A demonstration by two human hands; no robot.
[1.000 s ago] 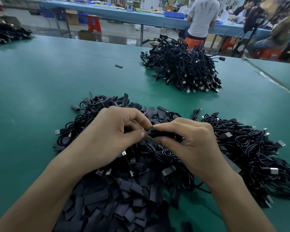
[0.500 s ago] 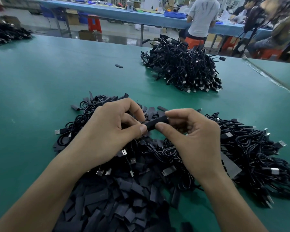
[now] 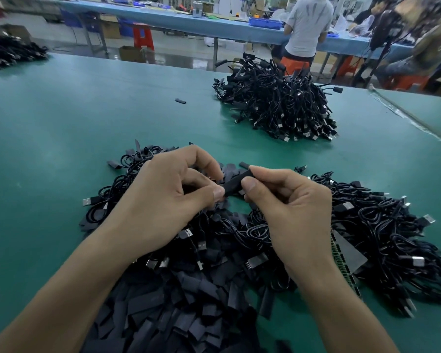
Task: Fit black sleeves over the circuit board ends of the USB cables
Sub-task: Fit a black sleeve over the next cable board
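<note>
A black sleeve (image 3: 235, 184) is held slanted between my two hands above the cable pile. My right hand (image 3: 288, 207) pinches its upper end between thumb and forefinger. My left hand (image 3: 168, 197) pinches the lower end, its fingers curled; what sits inside the sleeve is hidden. Below the hands lies a tangle of black USB cables (image 3: 382, 240) with silver plugs. A heap of flat black sleeves (image 3: 178, 314) lies at the near edge.
A second pile of black cables (image 3: 278, 103) sits at the back right of the green table (image 3: 61, 128). One stray sleeve (image 3: 180, 100) lies alone mid-table. A green strip of boards (image 3: 341, 261) pokes from the right pile. A person in a white shirt (image 3: 307, 24) sits behind.
The sleeve has tilted up, its right end now higher. My right hand has lifted and opened its grip to a thumb-and-forefinger pinch on the upper end. My left hand stayed nearly in place.
</note>
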